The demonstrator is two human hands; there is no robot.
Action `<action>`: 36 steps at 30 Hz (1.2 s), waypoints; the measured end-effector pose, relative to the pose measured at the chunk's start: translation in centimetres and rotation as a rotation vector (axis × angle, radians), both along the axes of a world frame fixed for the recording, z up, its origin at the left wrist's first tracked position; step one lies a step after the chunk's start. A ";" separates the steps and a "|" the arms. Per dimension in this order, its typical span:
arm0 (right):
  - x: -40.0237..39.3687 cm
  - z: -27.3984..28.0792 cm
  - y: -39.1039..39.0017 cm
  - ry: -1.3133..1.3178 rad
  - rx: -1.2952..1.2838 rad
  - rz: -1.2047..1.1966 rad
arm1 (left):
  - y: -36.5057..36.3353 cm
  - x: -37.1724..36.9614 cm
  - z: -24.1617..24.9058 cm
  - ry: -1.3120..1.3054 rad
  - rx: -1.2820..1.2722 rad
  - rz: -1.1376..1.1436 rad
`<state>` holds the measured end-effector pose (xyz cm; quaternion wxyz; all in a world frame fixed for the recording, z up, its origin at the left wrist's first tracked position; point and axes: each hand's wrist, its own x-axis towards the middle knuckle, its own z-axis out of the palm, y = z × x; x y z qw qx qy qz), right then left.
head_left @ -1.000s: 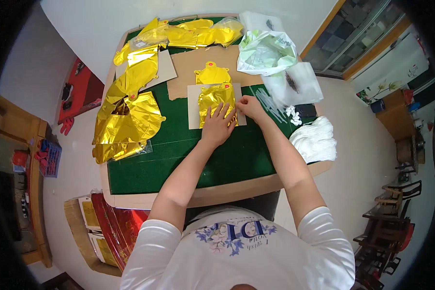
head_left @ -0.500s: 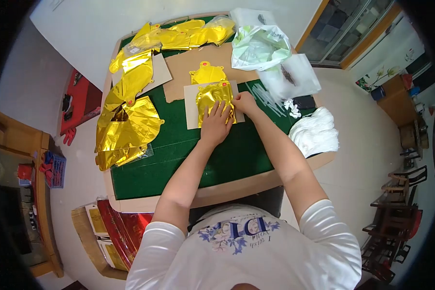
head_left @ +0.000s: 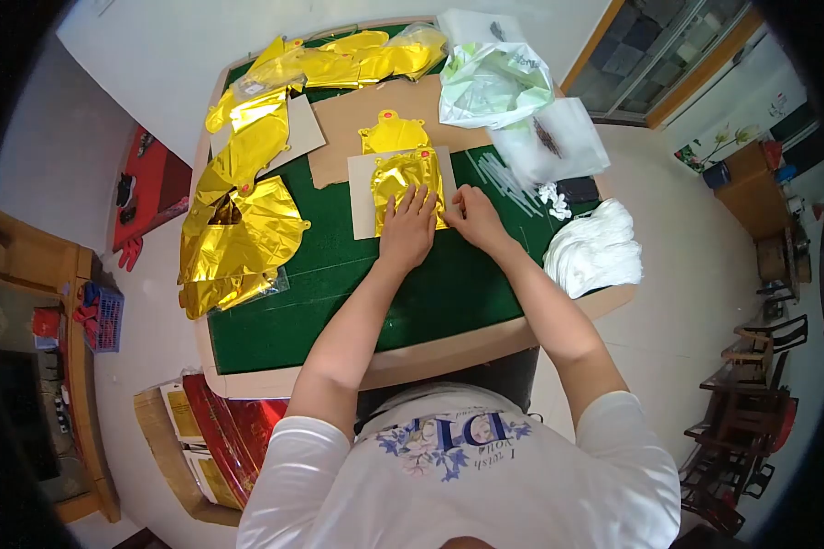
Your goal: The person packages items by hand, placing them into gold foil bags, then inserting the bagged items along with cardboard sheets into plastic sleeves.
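Observation:
A flat, shiny gold foil balloon (head_left: 399, 174) with small tabs and a red spot at its top lies on a light cardboard sheet (head_left: 362, 197). My left hand (head_left: 409, 229) rests on the foil's lower part, fingers stretched out and pressing flat. At the foil's lower right edge, my right hand (head_left: 477, 218) has its thumb and forefinger pinched together on the rim. Its fingertips hide exactly how much foil they grip. Just beyond the sheet, a second gold foil balloon (head_left: 394, 134) lies on a larger brown cardboard (head_left: 334, 137), partly covered by the nearer sheet.
More gold foil balloons (head_left: 247, 224) are heaped along the left and far edges of the green-topped table (head_left: 320, 293). On the right are a pale plastic bag (head_left: 494, 87), thin white sticks (head_left: 504, 181), a black item (head_left: 578, 190) and a white string bundle (head_left: 595, 250).
My right hand has slid down along the foil's right edge, towards me. My left hand stays flat on the foil, almost unmoved.

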<state>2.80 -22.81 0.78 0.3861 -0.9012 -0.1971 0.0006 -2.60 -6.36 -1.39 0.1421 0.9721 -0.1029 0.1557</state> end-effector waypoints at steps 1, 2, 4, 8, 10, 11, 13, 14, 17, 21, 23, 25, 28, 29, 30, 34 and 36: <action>0.0 -0.3 0.3 -0.051 -0.076 -0.022 | 0.0 0.0 -0.1 -0.003 -0.007 0.007; 0.0 -0.3 0.5 -0.103 -0.152 -0.042 | 0.0 -0.1 -0.1 -0.005 -0.005 0.008; 0.4 -0.1 0.8 -0.027 -0.146 -0.069 | 0.0 0.0 -0.1 -0.001 -0.007 0.001; -0.2 0.7 1.4 -0.070 -0.271 -0.103 | -0.1 -0.1 -0.2 0.012 -0.010 -0.002; 0.1 0.6 1.6 -0.030 -0.273 -0.118 | -0.1 -0.2 0.1 -0.086 0.018 0.022; 0.4 0.5 1.6 0.003 -0.276 -0.132 | 0.0 -0.2 0.2 -0.087 0.018 0.022; 0.8 -0.1 1.4 -0.001 -0.268 -0.134 | 0.1 -0.4 0.6 -0.061 0.044 -0.006; 1.0 -0.1 1.4 -0.001 -0.262 -0.135 | 0.1 -0.3 0.3 -0.067 0.043 -0.004; 1.7 0.1 1.7 0.056 -0.218 -0.206 | 0.0 0.1 -0.2 -0.020 -0.004 -0.014; 3.5 1.2 3.1 0.123 -0.278 -0.238 | 0.0 0.0 0.0 -0.009 0.001 -0.016; 4.6 1.8 3.7 0.357 -0.226 -0.278 | 0.0 0.0 0.1 -0.013 -0.001 -0.024; 6.1 0.5 3.7 0.356 -0.211 -0.264 | 0.0 -0.1 0.2 -0.001 0.021 -0.022; 7.7 -2.2 3.0 0.380 -0.106 -0.230 | 0.0 0.1 -0.2 -0.008 -0.012 -0.020; 7.9 -2.3 2.8 0.409 -0.012 -0.212 | 0.0 0.1 -0.1 -0.009 -0.015 -0.017; 8.0 -2.5 2.8 0.409 -0.015 -0.211 | 0.0 0.1 0.0 0.018 0.001 -0.014; 7.8 -2.5 3.2 0.432 -0.015 -0.250 | 0.0 0.1 -0.2 0.019 0.022 -0.015; 7.6 -1.7 3.5 0.404 0.003 -0.244 | 0.0 0.1 -0.1 0.016 0.029 -0.013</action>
